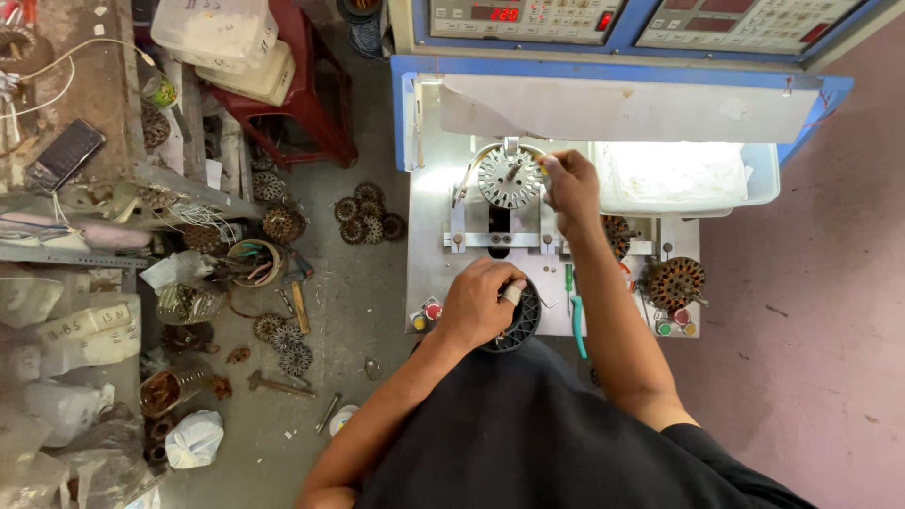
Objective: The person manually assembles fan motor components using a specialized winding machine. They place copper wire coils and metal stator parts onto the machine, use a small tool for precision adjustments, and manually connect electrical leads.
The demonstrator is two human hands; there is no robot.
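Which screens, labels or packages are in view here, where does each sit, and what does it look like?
Left control panel: top centre on the machine, grey keypad, red digit display.
Right control panel: top right, grey, dark red windows.
Phone: left bench, dark screen, lying flat.
White tubs: top left on a red stool, stacked, handwritten marks.
Labelled plastic bags: lower left, translucent.

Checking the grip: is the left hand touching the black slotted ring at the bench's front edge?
Touching. The head view shows the left hand lying over the black ring, fingers curled onto its top rim with no gap.
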